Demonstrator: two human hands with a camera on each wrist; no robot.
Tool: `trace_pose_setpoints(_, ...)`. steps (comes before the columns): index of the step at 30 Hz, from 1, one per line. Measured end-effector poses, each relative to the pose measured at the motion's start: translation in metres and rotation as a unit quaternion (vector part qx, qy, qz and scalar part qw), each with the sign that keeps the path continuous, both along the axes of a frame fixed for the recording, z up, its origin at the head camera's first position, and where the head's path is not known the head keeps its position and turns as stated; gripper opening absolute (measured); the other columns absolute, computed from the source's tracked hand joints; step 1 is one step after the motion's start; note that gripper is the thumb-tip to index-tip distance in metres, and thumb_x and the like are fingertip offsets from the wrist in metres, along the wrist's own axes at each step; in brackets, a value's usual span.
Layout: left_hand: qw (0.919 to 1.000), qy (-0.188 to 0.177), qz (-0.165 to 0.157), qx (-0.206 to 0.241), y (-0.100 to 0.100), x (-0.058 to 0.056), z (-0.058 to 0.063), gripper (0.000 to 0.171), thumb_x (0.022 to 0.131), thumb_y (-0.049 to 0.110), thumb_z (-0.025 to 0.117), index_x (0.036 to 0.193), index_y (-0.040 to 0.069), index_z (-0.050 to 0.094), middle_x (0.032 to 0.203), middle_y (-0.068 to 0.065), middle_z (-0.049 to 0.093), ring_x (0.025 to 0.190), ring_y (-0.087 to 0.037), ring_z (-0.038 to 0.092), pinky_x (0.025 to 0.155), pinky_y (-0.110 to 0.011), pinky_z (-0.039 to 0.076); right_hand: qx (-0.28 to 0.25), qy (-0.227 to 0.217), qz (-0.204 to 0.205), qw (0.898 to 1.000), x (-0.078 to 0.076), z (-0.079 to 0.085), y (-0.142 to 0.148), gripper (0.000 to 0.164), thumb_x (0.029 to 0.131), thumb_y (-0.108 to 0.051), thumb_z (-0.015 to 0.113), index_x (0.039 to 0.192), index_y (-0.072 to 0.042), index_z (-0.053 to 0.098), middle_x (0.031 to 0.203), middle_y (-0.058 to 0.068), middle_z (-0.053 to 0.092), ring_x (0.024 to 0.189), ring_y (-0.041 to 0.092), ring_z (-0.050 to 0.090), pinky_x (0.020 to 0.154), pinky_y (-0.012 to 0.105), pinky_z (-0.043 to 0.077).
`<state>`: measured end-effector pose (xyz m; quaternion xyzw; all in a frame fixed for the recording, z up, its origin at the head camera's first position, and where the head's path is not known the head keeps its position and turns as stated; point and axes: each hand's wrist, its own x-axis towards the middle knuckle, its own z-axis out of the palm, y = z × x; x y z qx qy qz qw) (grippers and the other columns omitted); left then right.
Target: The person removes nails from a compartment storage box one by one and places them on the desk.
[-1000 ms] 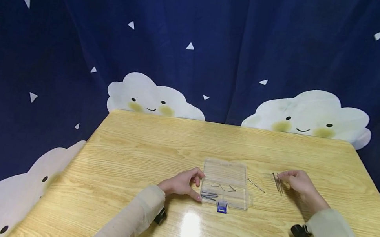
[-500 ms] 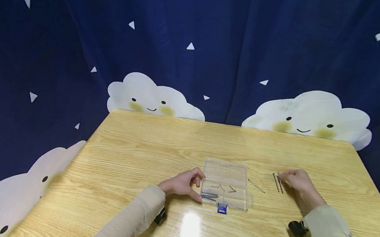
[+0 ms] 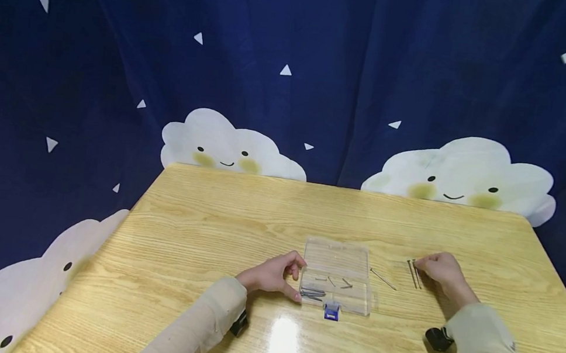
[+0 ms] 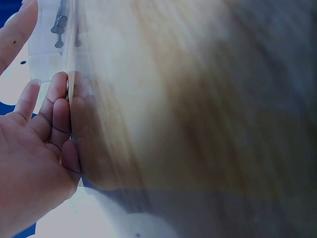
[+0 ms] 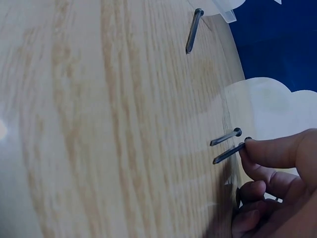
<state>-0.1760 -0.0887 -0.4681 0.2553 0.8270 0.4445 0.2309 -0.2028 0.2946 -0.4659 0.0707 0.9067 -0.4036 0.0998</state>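
A clear plastic box (image 3: pixel 335 257) lies with its lid folded back on the table. Longer nails (image 3: pixel 312 292) sit in its front left compartment, small ones (image 3: pixel 332 281) behind them. My left hand (image 3: pixel 273 272) spans the box's left side, thumb at the front corner, index finger near the hinge; its other fingers are bent. To the right, my right hand (image 3: pixel 442 269) pinches a nail (image 5: pixel 229 153) by its head between thumb and index finger. Another nail (image 5: pixel 225 137) lies beside that one. A third loose nail (image 3: pixel 383 279) rests between box and right hand.
A blue latch (image 3: pixel 332 311) sticks out from the box's front edge. The wooden table (image 3: pixel 216 203) ends at a dark blue curtain (image 3: pixel 258 32) with white clouds. Black wrist cameras sit under both sleeves, the right one (image 3: pixel 438 339) close to the tabletop.
My right wrist and sleeve have shifted slightly left while the fingertips stay at the nails. The nails there lie a little further apart than a second ago. My left hand stays in place.
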Motion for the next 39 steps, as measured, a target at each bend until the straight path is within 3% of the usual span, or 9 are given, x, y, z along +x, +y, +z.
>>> trace_pose_setpoints(8,0.9999,-0.010,0.005,0.009,0.003,0.001,-0.001,0.059,0.066,0.007,0.081,0.113,0.004,0.047,0.085,-0.010,0.052,0.075,-0.015,0.043,0.071,-0.023,0.035,0.036,0.015,-0.002,0.999,0.002,0.000,0.001,0.027,0.083,-0.014,0.059,0.087,0.011,0.066,0.093,0.024,0.059,0.078,0.026,0.047,0.062,0.031,0.036)
trace_pose_setpoints(15,0.9998,-0.009,0.009,0.012,0.002,0.003,-0.001,0.059,0.067,0.005,0.080,0.115,0.004,0.047,0.089,-0.016,0.053,0.077,-0.021,0.044,0.071,-0.023,0.033,0.037,0.007,-0.009,0.999,0.004,0.000,0.004,0.030,0.085,-0.019,0.059,0.092,0.010,0.066,0.108,0.030,0.053,0.096,0.039,0.048,0.076,0.045,0.039)
trace_pose_setpoints(21,0.9996,-0.013,0.012,0.023,0.003,0.015,0.022,0.055,0.069,-0.002,0.076,0.115,-0.003,0.045,0.091,-0.024,0.051,0.080,-0.033,0.044,0.070,-0.024,0.032,0.012,0.033,-0.009,0.999,0.009,-0.001,0.004,0.031,0.086,-0.017,0.058,0.092,0.012,0.065,0.101,0.029,0.058,0.097,0.042,0.049,0.077,0.044,0.040)
trace_pose_setpoints(23,0.9997,-0.011,0.011,0.019,0.002,0.013,0.020,0.055,0.069,0.000,0.078,0.114,-0.002,0.046,0.089,-0.021,0.051,0.078,-0.028,0.044,0.070,-0.024,0.033,0.000,0.046,-0.011,0.999,0.011,-0.003,0.005,0.032,0.087,-0.016,0.057,0.094,0.014,0.064,0.097,0.027,0.060,0.095,0.041,0.051,0.072,0.037,0.042)
trace_pose_setpoints(28,0.9999,-0.006,0.009,0.002,0.000,0.002,0.000,0.058,0.066,0.009,0.081,0.113,0.004,0.048,0.085,-0.009,0.052,0.075,-0.015,0.042,0.071,-0.023,0.034,-0.039,0.047,-0.021,0.998,0.014,-0.007,0.005,0.037,0.090,-0.020,0.055,0.100,0.015,0.061,0.104,0.027,0.058,0.099,0.036,0.048,0.072,0.032,0.039)
trace_pose_setpoints(34,1.0000,-0.005,0.006,-0.003,0.000,0.002,0.001,0.059,0.066,0.010,0.082,0.114,0.005,0.047,0.086,-0.008,0.052,0.076,-0.015,0.043,0.071,-0.023,0.034,-0.060,0.042,-0.024,0.997,0.023,-0.004,0.004,0.045,0.092,-0.026,0.052,0.109,0.015,0.056,0.116,0.033,0.049,0.106,0.041,0.043,0.079,0.045,0.038)
trace_pose_setpoints(39,1.0000,-0.005,0.003,-0.003,0.000,0.001,0.000,0.059,0.066,0.010,0.082,0.115,0.004,0.047,0.086,-0.009,0.053,0.076,-0.015,0.043,0.071,-0.023,0.034,-0.060,0.053,-0.026,0.996,0.029,0.000,0.001,0.043,0.092,-0.029,0.053,0.108,0.011,0.058,0.111,0.025,0.055,0.090,0.025,0.045,0.069,0.034,0.038)
